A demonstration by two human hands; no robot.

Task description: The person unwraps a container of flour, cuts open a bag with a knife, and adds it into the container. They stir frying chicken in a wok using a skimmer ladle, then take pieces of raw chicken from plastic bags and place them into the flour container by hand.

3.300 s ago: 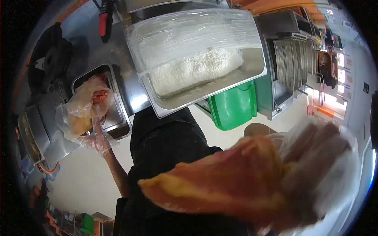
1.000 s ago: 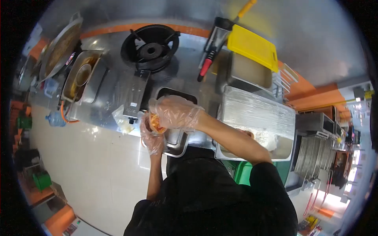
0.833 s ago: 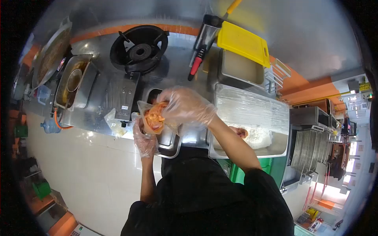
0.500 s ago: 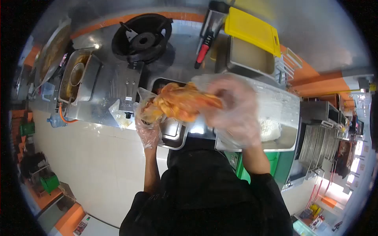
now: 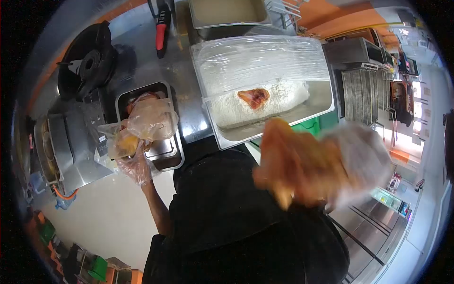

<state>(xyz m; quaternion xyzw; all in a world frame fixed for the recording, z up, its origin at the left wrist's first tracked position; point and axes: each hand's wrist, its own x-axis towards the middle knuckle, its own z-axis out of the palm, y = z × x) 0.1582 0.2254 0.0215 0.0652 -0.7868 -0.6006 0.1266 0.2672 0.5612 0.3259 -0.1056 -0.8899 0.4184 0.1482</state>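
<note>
My right hand [image 5: 357,165], in a clear plastic glove and smeared by motion, grips raw marinated chicken [image 5: 302,168]. It is raised close to the camera, on the near side of the large steel pan [image 5: 316,102]. White flour [image 5: 224,111] lies in that pan, with a smaller chicken piece [image 5: 255,98] resting on it. At the left, my gloved left hand [image 5: 135,165] closes around a clear plastic bag [image 5: 153,118] with yellowish-orange chicken showing through. The bag sits over a deep steel tray [image 5: 177,149], covering much of its inside; the left fingertips are partly hidden.
Plastic wrap [image 5: 265,57] covers the far part of the flour pan. Behind it stands another steel container [image 5: 229,12]. A black burner [image 5: 90,61] and a red-handled tool [image 5: 161,35] lie on the steel counter. Wire fryer baskets [image 5: 359,97] stand right.
The view has turned right. My right hand has pulled away from my left with the chicken and come nearer the camera. The piece on the flour now shows.
</note>
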